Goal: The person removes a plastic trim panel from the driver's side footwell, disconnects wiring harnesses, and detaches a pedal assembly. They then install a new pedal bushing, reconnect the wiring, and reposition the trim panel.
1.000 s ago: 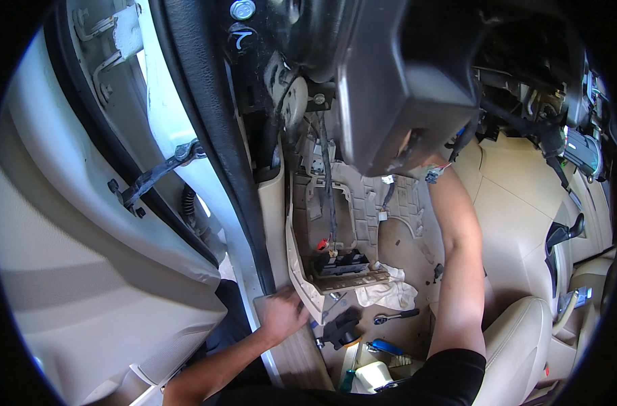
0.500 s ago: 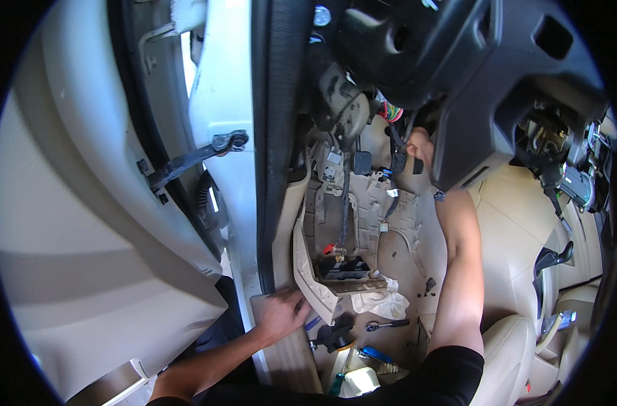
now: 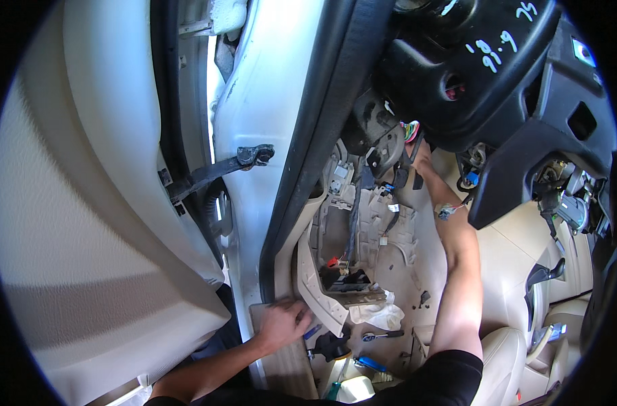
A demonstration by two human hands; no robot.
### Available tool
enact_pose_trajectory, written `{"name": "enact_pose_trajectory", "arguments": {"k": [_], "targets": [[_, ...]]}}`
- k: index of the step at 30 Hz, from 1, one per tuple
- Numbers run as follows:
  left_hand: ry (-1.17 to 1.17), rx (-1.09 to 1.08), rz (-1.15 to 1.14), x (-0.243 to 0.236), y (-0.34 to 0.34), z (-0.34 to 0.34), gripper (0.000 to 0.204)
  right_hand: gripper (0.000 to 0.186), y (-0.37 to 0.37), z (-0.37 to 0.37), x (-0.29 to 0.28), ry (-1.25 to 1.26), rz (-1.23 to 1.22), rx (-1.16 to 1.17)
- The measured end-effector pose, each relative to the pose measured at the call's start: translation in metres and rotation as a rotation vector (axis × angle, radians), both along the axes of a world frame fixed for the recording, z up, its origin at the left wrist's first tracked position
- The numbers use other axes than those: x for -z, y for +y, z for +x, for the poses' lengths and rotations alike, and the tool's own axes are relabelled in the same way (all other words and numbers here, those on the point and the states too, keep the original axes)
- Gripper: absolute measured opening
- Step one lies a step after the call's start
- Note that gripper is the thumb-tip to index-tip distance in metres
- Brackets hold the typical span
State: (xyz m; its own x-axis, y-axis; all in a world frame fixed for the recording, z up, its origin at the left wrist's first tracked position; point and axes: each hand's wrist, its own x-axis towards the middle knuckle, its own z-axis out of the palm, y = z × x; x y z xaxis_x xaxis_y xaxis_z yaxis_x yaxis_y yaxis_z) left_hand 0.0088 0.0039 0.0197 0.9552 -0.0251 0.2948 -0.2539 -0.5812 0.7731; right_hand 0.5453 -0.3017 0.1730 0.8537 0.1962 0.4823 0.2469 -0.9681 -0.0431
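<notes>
My left hand (image 3: 282,322) rests on the beige sill trim (image 3: 281,362) at the door opening, holding nothing, fingers slightly bent and apart. Beside its fingertips stands a loose, curved beige trim strip (image 3: 316,296). My right arm reaches forward under the dashboard, and the right hand (image 3: 421,155) is up by the pedals, next to a bundle of coloured wires (image 3: 410,130). Its fingers are hidden behind the wires and dark parts, so what they touch does not show. A loose wire connector (image 3: 446,212) hangs in front of that forearm.
On the footwell floor lie a ratchet wrench (image 3: 383,335), a blue-handled tool (image 3: 371,364), a white cloth (image 3: 379,312) and a black part (image 3: 333,345). The black dashboard panel (image 3: 508,183) hangs above the right arm. The open door (image 3: 85,257) stands to the left.
The view has shifted, showing more of the dashboard's underside. My right hand has gone further up behind the wires; the left hand stays on the sill.
</notes>
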Motion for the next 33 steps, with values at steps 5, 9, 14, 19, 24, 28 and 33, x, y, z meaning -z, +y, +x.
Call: {"name": "enact_pose_trajectory", "arguments": {"k": [5,9,14,19,24,28,33], "targets": [[0.005,0.005,-0.03,0.0,0.001,0.001,0.021,0.038,-0.005,-0.002,0.015,-0.02,0.133,0.125],[-0.005,0.023,-0.053,0.002,0.003,0.001,0.021,0.038,-0.012,-0.022,-0.011,-0.088,-0.13,0.048],[-0.019,-0.012,-0.02,0.001,0.002,0.001,0.019,0.038,-0.014,-0.031,-0.039,0.115,-0.348,-0.036],[0.023,-0.018,-0.045,-0.002,0.0,0.0,0.019,0.037,-0.004,-0.019,-0.02,0.057,-0.144,-0.061],[-0.023,-0.006,-0.083,-0.004,0.002,0.001,0.021,0.037,-0.002,-0.007,-0.001,0.059,0.071,0.093],[-0.018,-0.014,-0.062,-0.003,0.002,0.0,0.022,0.036,-0.016,-0.015,-0.011,0.038,-0.084,0.093],[0.005,-0.028,-0.008,-0.002,0.002,-0.001,0.02,0.036,-0.024,-0.015,-0.021,0.053,-0.399,-0.089]]}}
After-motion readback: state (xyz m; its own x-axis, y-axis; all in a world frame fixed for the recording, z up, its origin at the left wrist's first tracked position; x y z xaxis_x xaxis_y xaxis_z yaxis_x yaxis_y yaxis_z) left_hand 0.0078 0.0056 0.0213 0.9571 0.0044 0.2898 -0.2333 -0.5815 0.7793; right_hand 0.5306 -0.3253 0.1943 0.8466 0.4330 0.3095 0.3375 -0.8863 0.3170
